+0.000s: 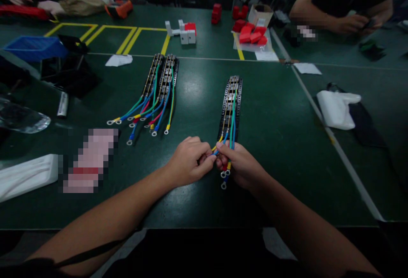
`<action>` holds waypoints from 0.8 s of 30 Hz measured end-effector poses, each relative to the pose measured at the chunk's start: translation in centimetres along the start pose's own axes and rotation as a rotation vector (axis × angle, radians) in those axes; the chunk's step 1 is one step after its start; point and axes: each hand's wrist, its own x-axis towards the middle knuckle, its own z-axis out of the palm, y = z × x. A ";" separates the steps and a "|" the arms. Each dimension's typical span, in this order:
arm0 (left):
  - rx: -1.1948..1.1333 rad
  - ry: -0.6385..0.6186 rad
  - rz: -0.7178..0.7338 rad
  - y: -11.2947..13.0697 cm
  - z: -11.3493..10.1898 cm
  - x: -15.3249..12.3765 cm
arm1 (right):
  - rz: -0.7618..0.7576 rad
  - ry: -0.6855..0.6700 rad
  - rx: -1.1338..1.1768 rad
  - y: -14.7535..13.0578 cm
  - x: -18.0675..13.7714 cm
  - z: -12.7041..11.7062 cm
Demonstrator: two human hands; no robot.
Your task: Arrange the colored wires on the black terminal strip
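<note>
A black cable chain (232, 99) lies lengthwise on the green table (280, 150), with coloured wires (230, 131) running through it and out of its near end. My left hand (188, 161) pinches the wires at that near end. My right hand (239, 163) is closed round the same bundle, and ring terminals (225, 180) stick out below its fingers. Both hands touch each other over the wire ends.
Two more wired cable chains (161, 80) lie to the left, their wire ends fanned out. A blue bin (32, 47), black stand, white packet (25, 176) and white cloth (336, 108) lie around. Red parts (251, 33) and other people's hands (349, 24) are at the far side.
</note>
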 end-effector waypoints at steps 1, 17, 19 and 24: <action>-0.002 0.004 0.001 0.0 0.0 0.0 | 0.001 -0.004 0.004 0.0 0.0 0.0; 0.004 -0.017 0.005 0.1 -0.1 0.1 | 0.009 -0.022 0.002 0.1 0.1 -0.2; 0.001 -0.020 0.013 0.1 -0.1 0.1 | 0.006 -0.028 -0.004 0.1 0.1 -0.2; 0.026 -0.034 0.035 0.1 -0.2 0.3 | 0.003 -0.023 -0.007 0.1 0.1 -0.2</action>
